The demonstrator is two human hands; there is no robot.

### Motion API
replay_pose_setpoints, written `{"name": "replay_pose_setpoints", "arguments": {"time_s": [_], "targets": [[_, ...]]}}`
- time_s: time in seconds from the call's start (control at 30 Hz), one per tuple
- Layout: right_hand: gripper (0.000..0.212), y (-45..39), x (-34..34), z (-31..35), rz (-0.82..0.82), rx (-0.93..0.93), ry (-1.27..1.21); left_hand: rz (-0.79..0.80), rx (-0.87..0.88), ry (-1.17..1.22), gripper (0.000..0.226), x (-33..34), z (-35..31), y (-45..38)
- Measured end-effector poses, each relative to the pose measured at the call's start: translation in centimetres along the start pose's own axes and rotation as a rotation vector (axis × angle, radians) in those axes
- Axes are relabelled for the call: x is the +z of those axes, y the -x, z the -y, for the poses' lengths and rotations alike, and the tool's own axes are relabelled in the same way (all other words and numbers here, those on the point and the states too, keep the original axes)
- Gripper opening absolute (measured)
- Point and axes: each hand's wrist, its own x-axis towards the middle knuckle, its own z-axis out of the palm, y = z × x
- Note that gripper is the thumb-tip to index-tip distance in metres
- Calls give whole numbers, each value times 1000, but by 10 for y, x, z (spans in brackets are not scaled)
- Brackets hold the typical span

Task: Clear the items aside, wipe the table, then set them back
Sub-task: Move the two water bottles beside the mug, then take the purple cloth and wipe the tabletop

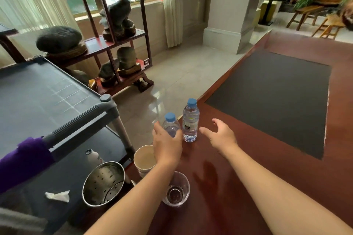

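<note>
At the red-brown wooden worktop (pixel 238 168) edge, left hand (pixel 167 146) wraps one small blue-capped water bottle (pixel 171 127); right hand (pixel 221 135) spreads beside its twin (pixel 190 120). Light, slick plastic: grip mid-body.

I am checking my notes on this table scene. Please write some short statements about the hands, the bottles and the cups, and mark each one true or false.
1. The left hand grips the nearer water bottle. True.
2. The right hand holds the farther water bottle. False: it is open beside that bottle and holds nothing.
3. Both bottles have blue caps. True.
4. The paper cup lies on its side. False: it stands upright at the table edge.
5. The glass cup stands on the dark mat. False: it stands on bare wood, near the left forearm.
6. A metal bucket sits on the cart's lower shelf. True.
</note>
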Motion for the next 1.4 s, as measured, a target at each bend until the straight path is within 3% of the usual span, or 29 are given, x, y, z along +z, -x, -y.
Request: {"name": "replay_pose_setpoints", "arguments": {"time_s": [0.17,0.23,0.33,0.6,0.9,1.13,1.4], "targets": [[60,39,-27,17,-74,-87,112,16,265,-326,55,-43,-5,29],[55,55,-31,27,-75,-141,131,16,388,-530,53,-63,-4,39],[48,82,-32,48,-62,-240,132,-17,443,-636,55,-98,0,60],[32,140,4,134,60,-555,69,-217,335,-867,56,-219,40,86],[38,183,120,232,246,-737,73,-357,66,-902,55,-345,119,96],[43,182,208,267,388,-697,124,-371,-97,-845,55,-397,178,68],[50,151,271,294,440,-605,164,-354,-189,-543,60,-406,196,-10]]}}
